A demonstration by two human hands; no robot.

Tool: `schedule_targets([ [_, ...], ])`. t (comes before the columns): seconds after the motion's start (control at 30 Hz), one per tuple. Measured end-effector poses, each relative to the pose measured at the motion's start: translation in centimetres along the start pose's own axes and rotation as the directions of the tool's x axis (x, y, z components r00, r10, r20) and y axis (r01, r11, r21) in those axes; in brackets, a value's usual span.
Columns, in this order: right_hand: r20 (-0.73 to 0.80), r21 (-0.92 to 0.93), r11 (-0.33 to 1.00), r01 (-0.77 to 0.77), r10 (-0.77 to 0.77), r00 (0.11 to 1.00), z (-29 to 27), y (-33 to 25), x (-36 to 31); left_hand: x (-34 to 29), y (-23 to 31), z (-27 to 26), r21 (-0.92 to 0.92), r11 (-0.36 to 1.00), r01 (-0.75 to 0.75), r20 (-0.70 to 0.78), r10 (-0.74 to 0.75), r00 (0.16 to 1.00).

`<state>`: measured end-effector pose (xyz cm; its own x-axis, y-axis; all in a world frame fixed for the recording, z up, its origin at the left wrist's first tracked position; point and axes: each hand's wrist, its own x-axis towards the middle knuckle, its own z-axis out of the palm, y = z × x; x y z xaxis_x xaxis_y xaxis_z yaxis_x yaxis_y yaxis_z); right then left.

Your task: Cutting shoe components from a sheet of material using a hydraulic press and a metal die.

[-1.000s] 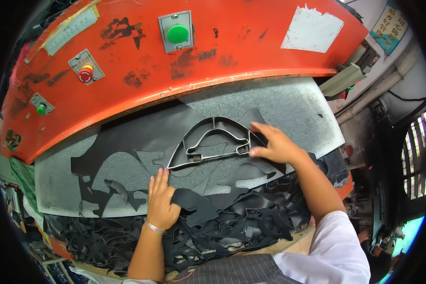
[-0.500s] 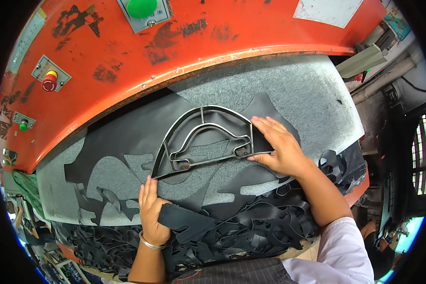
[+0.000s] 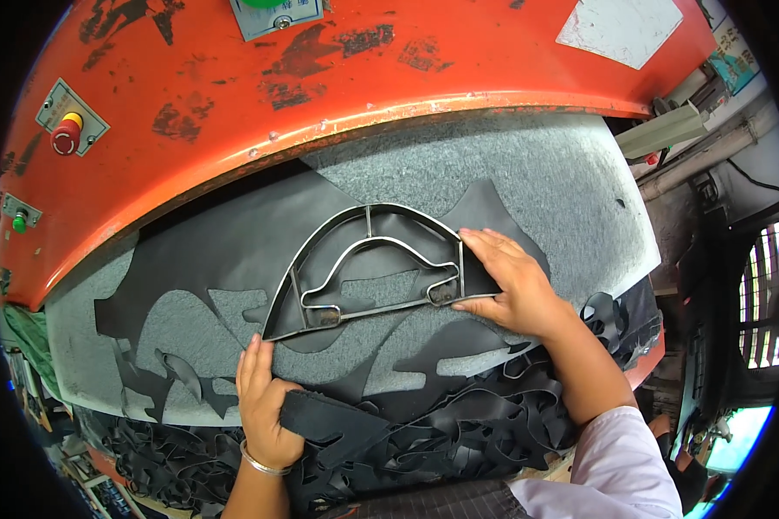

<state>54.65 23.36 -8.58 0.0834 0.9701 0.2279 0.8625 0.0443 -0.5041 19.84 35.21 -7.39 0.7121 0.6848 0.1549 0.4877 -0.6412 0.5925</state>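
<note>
A curved steel cutting die (image 3: 370,221), shaped like an arch with a smaller arch inside it, lies on a dark grey leather sheet (image 3: 208,233) that has cut-out gaps. At the die's right end is my right hand (image 3: 521,290), its thumb along the lower edge and its fingers on the upper side, gripping it. My left hand (image 3: 267,406) has its fingertips against the die's lower left corner. Between the thumb and palm of this hand sits a stack of black leather pieces (image 3: 333,428), which angles off to the right.
A grey cutting board (image 3: 571,199) lies under the sheet. Behind it stands the orange press beam (image 3: 346,86), with a red stop button (image 3: 66,136) and a green button (image 3: 20,222). Tangled black leather scraps (image 3: 459,432) heap along the board's near edge.
The whole view has shifted slightly, showing less of the press's upper part. Die and hands keep nearly the same place on the leather, and both holds look the same.
</note>
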Motion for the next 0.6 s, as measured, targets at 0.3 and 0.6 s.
schedule_targets([
  [0.3, -0.086, -0.099, 0.980, 0.173, -0.181, 0.980, -0.6, -0.2, 0.5, 0.2, -0.6, 0.8, -0.032, 0.999, 0.015, -0.059, -0.016, 0.998],
  [0.6, -0.019, 0.006, 1.000, 0.025, -0.025, 1.000, 0.2, 0.2, 0.3, 0.4, -0.4, 0.9, -0.055, 0.998, 0.028, -0.059, -0.032, 0.998],
])
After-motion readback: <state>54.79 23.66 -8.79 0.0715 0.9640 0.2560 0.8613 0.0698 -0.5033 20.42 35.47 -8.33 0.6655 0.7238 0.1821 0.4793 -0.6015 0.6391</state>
